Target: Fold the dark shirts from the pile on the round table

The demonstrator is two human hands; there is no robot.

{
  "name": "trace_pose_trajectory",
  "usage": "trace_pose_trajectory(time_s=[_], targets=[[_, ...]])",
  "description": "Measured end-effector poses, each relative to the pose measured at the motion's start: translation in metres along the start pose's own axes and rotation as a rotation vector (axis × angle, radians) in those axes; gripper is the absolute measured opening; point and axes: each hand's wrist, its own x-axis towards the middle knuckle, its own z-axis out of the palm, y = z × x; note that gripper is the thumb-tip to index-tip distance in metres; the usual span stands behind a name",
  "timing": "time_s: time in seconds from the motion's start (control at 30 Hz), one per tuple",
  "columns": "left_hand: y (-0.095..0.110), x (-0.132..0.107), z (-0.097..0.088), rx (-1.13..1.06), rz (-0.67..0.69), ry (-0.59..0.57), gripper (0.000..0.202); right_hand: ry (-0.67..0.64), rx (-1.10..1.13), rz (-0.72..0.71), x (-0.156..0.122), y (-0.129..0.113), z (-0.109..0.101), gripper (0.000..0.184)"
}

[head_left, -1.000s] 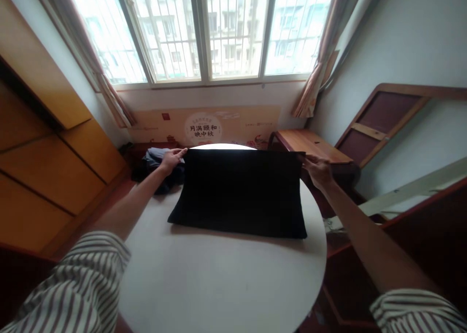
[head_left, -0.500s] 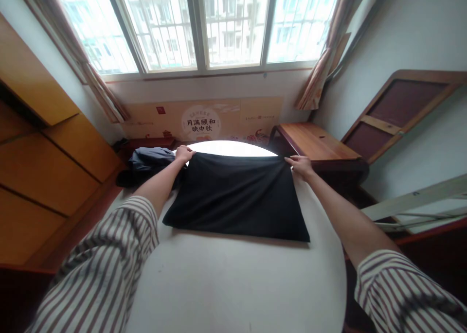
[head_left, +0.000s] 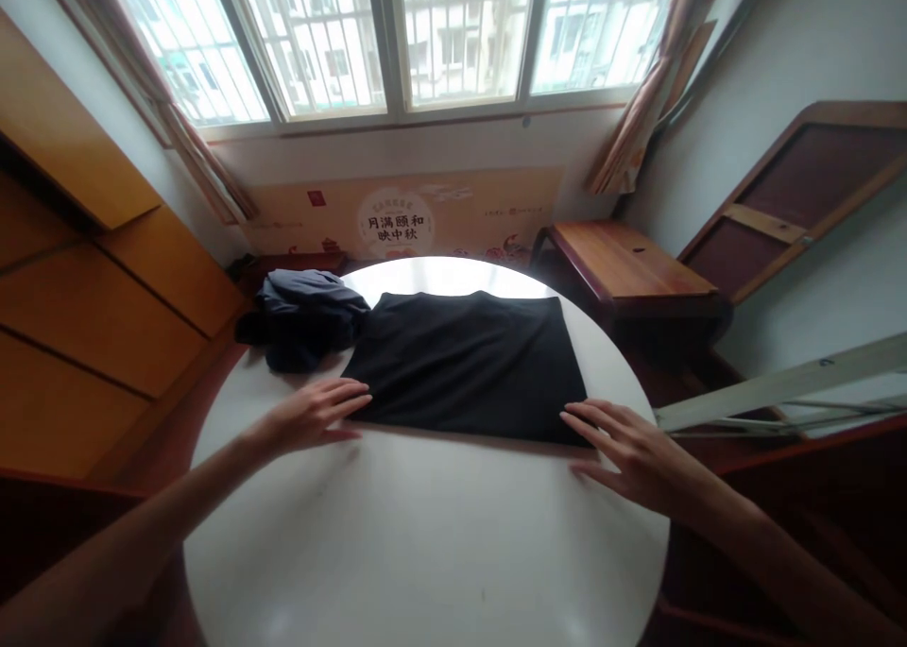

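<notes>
A black cloth (head_left: 468,364), folded into a flat rectangle, lies on the round white table (head_left: 425,534). My left hand (head_left: 312,416) rests flat on the table with fingers spread, its fingertips at the cloth's near left corner. At the near right corner, my right hand (head_left: 627,449) also lies flat with fingers apart, the fingertips touching the cloth's edge. Neither hand holds anything.
A crumpled grey-blue garment (head_left: 304,316) sits at the table's far left, touching the black cloth. Beyond the table are a low wooden side table (head_left: 630,269), a window (head_left: 397,42) with curtains, and wooden cabinets (head_left: 92,279) on the left.
Both hands let go of the cloth's far edge, which now lies flat, and drew back to its near corners.
</notes>
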Motion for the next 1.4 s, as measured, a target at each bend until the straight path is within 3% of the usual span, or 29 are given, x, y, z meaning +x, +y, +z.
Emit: trace_pose_trajectory(time_s=[0.07, 0.17, 0.27, 0.37, 0.53, 0.6, 0.67, 0.73, 0.83, 0.9, 0.97, 1.07, 1.23, 1.33, 1.4], targets=[[0.012, -0.015, 0.011, 0.092, 0.004, 0.015, 0.032, 0.01, -0.128, -0.028, -0.003, -0.01, 0.005, 0.035], [0.018, -0.017, 0.024, 0.182, -0.042, 0.057, 0.038, 0.04, -0.246, -0.053, 0.004, -0.012, 0.01, 0.038], [0.028, -0.019, 0.024, 0.208, -0.086, 0.053, 0.037, 0.056, -0.258, -0.051, 0.003, -0.015, 0.007, 0.041], [0.056, -0.037, 0.014, 0.167, -0.114, 0.04, 0.036, 0.077, -0.226, -0.065, -0.02, -0.022, -0.001, 0.041], [0.125, -0.072, -0.017, -0.028, -0.113, -0.03, 0.029, 0.069, -0.133, -0.064, -0.067, -0.044, -0.018, 0.051], [0.145, -0.067, -0.031, -0.129, -0.15, -0.083, 0.018, 0.037, -0.04, -0.018, -0.062, -0.055, -0.027, 0.053], [0.152, -0.044, -0.039, -0.228, -0.188, -0.079, 0.017, 0.038, 0.074, 0.019, -0.034, -0.067, -0.031, 0.051], [0.147, -0.005, -0.034, -0.297, -0.211, 0.0, 0.026, 0.073, 0.158, 0.042, 0.014, -0.078, -0.024, 0.048], [0.12, 0.064, -0.002, -0.262, -0.281, 0.078, 0.039, -0.03, 0.187, 0.122, 0.096, -0.085, 0.007, 0.048], [0.095, 0.098, 0.027, -0.204, -0.414, 0.013, 0.048, -0.153, 0.155, 0.225, 0.138, -0.077, 0.033, 0.051], [0.071, 0.113, 0.05, -0.18, -0.565, -0.074, 0.056, -0.262, 0.12, 0.403, 0.16, -0.057, 0.054, 0.055], [0.044, 0.095, 0.065, -0.166, -0.72, -0.154, 0.057, -0.293, 0.095, 0.545, 0.156, -0.017, 0.066, 0.059], [0.027, 0.04, 0.046, -0.124, -0.707, -0.048, 0.052, -0.244, 0.083, 0.589, 0.125, 0.03, 0.054, 0.061], [0.035, 0.037, 0.03, -0.116, -0.671, 0.009, 0.052, -0.213, 0.071, 0.606, 0.124, 0.027, 0.049, 0.06], [0.049, 0.044, 0.024, -0.111, -0.655, 0.017, 0.052, -0.182, 0.049, 0.6, 0.126, 0.008, 0.048, 0.059]])
